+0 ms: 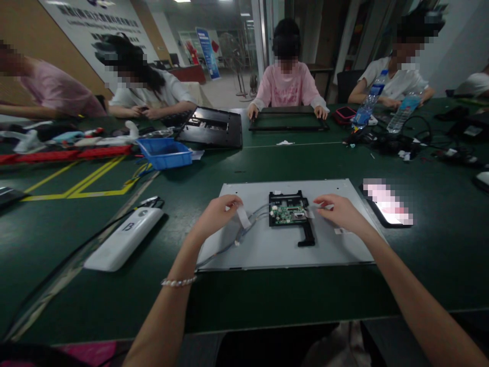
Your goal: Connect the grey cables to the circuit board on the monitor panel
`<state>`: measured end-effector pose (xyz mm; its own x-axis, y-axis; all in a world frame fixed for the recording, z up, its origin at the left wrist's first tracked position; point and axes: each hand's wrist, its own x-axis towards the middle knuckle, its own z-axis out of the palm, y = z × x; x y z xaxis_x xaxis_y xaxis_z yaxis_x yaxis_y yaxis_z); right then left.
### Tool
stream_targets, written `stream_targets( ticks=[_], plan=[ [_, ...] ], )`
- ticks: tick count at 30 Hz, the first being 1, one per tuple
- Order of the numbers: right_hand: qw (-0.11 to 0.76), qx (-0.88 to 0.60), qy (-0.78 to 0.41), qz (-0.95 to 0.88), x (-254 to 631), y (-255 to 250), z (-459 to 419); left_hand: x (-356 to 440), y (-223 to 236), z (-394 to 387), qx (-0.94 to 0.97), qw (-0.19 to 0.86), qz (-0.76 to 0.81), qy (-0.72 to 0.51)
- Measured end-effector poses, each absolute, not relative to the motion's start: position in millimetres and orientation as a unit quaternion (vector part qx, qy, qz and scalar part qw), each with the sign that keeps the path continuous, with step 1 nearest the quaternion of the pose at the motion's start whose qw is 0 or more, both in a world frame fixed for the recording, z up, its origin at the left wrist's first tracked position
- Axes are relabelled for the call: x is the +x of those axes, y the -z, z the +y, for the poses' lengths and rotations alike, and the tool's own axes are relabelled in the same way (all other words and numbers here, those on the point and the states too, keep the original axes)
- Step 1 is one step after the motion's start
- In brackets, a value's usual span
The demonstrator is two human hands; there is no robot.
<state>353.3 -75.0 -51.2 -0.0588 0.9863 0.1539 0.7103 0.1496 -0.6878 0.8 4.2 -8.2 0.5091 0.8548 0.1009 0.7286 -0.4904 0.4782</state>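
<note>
A flat grey panel (267, 255) lies in front of me on the green table. On its middle sits a green circuit board (287, 215) in a black plastic bracket (306, 235). Grey cables (229, 246) run from the board's left side to the panel's lower left. My left hand (220, 213), above the panel's left part, pinches a whitish strip of tape (243, 216) that hangs down toward the cables. Just right of the bracket, my right hand (338, 209) has its fingertips drawn together; whether something is between them is unclear. A small pale strip (309, 214) lies at the board's right edge.
A white power bank (124, 239) with a cable lies left of the panel, and a phone (387, 204) lies right. Farther off are a blue bin (166, 154), a black casing (212, 127) and bottles (369, 102). Across the table a person holds a black frame (288, 128).
</note>
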Motion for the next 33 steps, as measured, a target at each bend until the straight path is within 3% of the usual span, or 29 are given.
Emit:
stream_targets(
  ticks=[8,12,16,22,29,33],
  plan=[
    [0.272,-0.586,-0.224,-0.730,342.1,55.6,-76.3,3.9,20.1,2.4,0.825,-0.006,0.545,-0.151],
    [0.279,-0.606,-0.257,-0.699,345.9,55.3,-74.6,12.4,20.6,-0.9,0.817,-0.052,0.547,-0.173],
    [0.290,-0.665,-0.242,-0.645,364.5,51.7,-72.3,21.5,23.7,-5.0,0.838,-0.045,0.520,-0.160],
    [0.248,-0.744,-0.078,-0.615,398.2,58.6,-70.4,34.7,27.1,-15.2,0.877,-0.031,0.460,-0.133],
    [0.319,-0.648,-0.067,-0.688,372.6,45.4,-62.5,51.4,11.3,-33.9,0.925,0.031,0.363,-0.107],
    [0.290,-0.552,-0.079,-0.778,331.2,30.4,-38.6,60.7,12.9,-42.5,0.952,0.058,0.290,-0.074]
  ],
)
